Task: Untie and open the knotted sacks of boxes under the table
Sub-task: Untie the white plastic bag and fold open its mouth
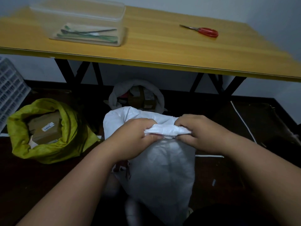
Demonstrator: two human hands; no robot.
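Note:
A white woven sack (162, 168) stands on the dark floor in front of me, its mouth gathered into a bunched neck (167, 130). My left hand (135, 136) grips the left end of that bunched fabric and my right hand (200, 132) grips the right end, fingers curled round it. A yellow-green sack (68, 144) stands open at the left with cardboard boxes (45, 128) showing inside. Behind the white sack, under the table, a second white sack (114, 95) stands open, with boxes inside it.
A yellow wooden table (162, 51) spans the view above the sacks on black legs (96, 74). On it lie red-handled scissors (205, 31) and a clear plastic tub (81, 23) holding cable ties. A white crate (9, 88) is at far left.

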